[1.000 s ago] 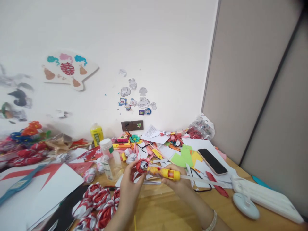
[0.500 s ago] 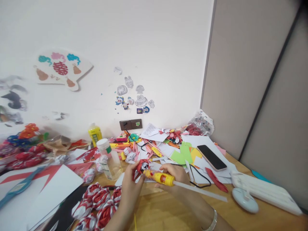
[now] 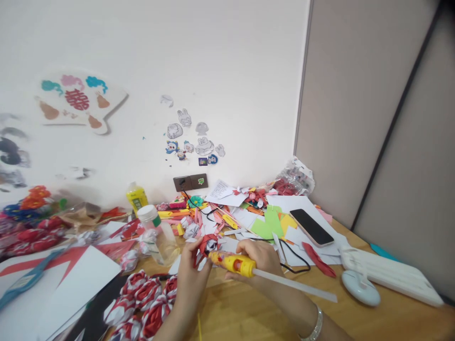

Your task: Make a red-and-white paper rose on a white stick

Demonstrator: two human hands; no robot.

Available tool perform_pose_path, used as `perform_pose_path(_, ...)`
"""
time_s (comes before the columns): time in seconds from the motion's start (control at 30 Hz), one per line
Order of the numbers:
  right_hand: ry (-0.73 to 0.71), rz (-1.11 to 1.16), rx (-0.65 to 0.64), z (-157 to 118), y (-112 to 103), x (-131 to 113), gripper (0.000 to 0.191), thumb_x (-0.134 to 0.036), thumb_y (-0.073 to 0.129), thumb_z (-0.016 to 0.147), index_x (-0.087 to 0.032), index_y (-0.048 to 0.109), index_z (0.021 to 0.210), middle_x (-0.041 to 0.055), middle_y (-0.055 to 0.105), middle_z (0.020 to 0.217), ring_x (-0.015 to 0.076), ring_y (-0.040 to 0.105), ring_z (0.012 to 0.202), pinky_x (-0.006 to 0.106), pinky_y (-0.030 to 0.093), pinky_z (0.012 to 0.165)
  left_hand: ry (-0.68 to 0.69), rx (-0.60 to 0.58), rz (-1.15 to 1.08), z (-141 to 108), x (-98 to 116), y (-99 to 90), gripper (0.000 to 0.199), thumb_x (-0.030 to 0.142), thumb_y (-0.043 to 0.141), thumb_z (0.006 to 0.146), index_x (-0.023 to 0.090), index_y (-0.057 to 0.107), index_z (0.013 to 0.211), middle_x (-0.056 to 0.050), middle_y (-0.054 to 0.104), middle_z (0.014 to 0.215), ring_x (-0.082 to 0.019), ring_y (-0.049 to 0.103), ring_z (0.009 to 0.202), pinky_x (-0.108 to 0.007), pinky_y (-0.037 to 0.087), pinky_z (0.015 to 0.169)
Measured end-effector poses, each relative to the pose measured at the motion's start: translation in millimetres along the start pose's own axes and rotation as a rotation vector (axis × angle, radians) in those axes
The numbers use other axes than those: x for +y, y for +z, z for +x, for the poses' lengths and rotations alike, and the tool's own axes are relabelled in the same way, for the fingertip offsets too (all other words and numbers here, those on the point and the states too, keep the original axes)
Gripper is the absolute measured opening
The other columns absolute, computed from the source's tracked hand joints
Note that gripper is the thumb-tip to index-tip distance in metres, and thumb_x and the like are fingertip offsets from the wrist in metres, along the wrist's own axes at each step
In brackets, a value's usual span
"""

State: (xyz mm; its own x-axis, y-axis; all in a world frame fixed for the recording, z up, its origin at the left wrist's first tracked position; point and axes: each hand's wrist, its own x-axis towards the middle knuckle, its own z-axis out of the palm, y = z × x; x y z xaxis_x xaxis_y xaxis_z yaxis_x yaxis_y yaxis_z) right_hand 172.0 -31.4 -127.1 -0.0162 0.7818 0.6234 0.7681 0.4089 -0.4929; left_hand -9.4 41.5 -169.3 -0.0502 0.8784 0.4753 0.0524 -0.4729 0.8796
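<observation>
Between its fingers and thumb, my left hand (image 3: 192,272) pinches a red and white paper rose (image 3: 209,243). My right hand (image 3: 259,260) is wrapped round a yellow glue gun (image 3: 232,263), whose front end points left at the underside of the rose. A long translucent glue stick (image 3: 295,284) sticks out of the back of the gun toward the right. Whether the tip touches the paper cannot be made out. Several finished-looking red and white roses (image 3: 147,293) lie on the wooden table (image 3: 234,310) left of my left forearm.
A clear jar (image 3: 158,237) and a yellow bottle (image 3: 137,196) stand behind the roses. Coloured paper scraps (image 3: 268,223) spread along the wall. At right lie a phone (image 3: 312,227), a pale mouse (image 3: 360,287) and a white keyboard (image 3: 394,274). White sheets (image 3: 76,293) cover the left side.
The view has shifted slightly, so the wall and table things appear a little further left. Both hands keep their holds on the rose and the glue gun.
</observation>
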Motion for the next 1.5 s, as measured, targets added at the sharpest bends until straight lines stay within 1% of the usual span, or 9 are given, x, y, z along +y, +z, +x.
perform_pose_path(0.43,0.144,0.125,-0.037,3,-4,-4,0.032,-0.051,0.066,0.062,-0.022,0.057,0.072,-0.003,0.058,0.058,0.0141,0.049,0.053,0.021,0.025,0.048,0.004,0.033,0.023,3,4,-2.6,0.044,0.03,0.075,0.059,0.021,0.058,0.099,-0.007,0.06,0.1,-0.025,0.059,0.102,-0.042,0.049,0.089)
perform_pose_path(0.67,0.263,0.486,-0.051,2,-2,-8,0.035,-0.047,0.071,0.058,-0.022,0.049,0.067,-0.0063,0.049,0.052,0.0105,0.04,0.047,0.02,0.025,0.044,-0.004,0.022,0.033,4,6,-1.4,0.048,0.03,0.074,0.061,0.02,0.056,0.105,-0.008,0.057,0.108,-0.027,0.056,0.108,-0.046,0.045,0.095)
perform_pose_path(0.73,0.267,0.603,0.002,3,0,-7,0.036,-0.047,0.07,0.06,-0.021,0.048,0.069,-0.0054,0.05,0.055,0.0112,0.042,0.049,0.021,0.029,0.045,-0.013,-0.009,-0.003,3,9,0.5,0.049,0.032,0.073,0.064,0.021,0.053,0.108,-0.009,0.056,0.111,-0.026,0.054,0.11,-0.045,0.045,0.096)
perform_pose_path(0.87,0.304,0.733,0.223,9,1,-4,0.037,-0.052,0.065,0.067,-0.02,0.05,0.076,-0.0005,0.059,0.066,0.0131,0.05,0.056,0.022,0.039,0.051,-0.035,-0.077,-0.123,1,13,4.3,0.048,0.039,0.067,0.071,0.021,0.05,0.112,-0.009,0.057,0.115,-0.024,0.054,0.113,-0.042,0.043,0.098)
perform_pose_path(1.03,0.466,0.687,0.337,16,1,1,0.049,-0.067,0.056,0.069,-0.018,0.054,0.068,-0.0017,0.054,0.051,0.0091,0.038,0.041,0.022,0.036,0.043,-0.068,-0.083,-0.172,2,10,7.0,0.045,0.047,0.063,0.073,0.02,0.053,0.107,-0.009,0.062,0.11,-0.023,0.057,0.109,-0.04,0.044,0.096)
perform_pose_path(1.17,0.597,0.652,0.353,17,1,4,0.059,-0.074,0.052,0.065,-0.016,0.06,0.058,-0.0047,0.04,0.039,0.0097,0.036,0.038,0.023,0.034,0.04,-0.087,-0.054,-0.184,2,10,8.2,0.044,0.047,0.069,0.068,0.02,0.056,0.1,-0.006,0.066,0.102,-0.021,0.062,0.1,-0.036,0.048,0.089)
perform_pose_path(1.3,0.683,0.626,0.337,17,3,6,0.061,-0.073,0.051,0.064,-0.014,0.064,0.057,-0.0052,0.038,0.038,0.0096,0.035,0.037,0.023,0.032,0.04,-0.116,-0.018,-0.2,4,13,6.8,0.044,0.047,0.072,0.064,0.02,0.058,0.096,-0.004,0.067,0.095,-0.019,0.063,0.093,-0.033,0.05,0.086)
perform_pose_path(1.4,0.669,0.592,0.37,17,7,11,0.055,-0.068,0.05,0.068,-0.015,0.062,0.061,-0.0048,0.041,0.041,0.0107,0.038,0.038,0.024,0.033,0.042,-0.152,0.003,-0.233,5,15,5.8,0.045,0.046,0.073,0.063,0.02,0.058,0.096,-0.004,0.066,0.098,-0.019,0.062,0.094,-0.032,0.049,0.086)
perform_pose_path(1.5,0.646,0.498,0.432,17,10,16,0.046,-0.061,0.051,0.072,-0.016,0.059,0.078,-0.0009,0.055,0.055,0.0145,0.048,0.048,0.025,0.037,0.046,-0.172,-0.015,-0.287,4,17,6.5,0.045,0.045,0.073,0.064,0.021,0.058,0.099,-0.003,0.066,0.102,-0.019,0.061,0.098,-0.031,0.049,0.088)
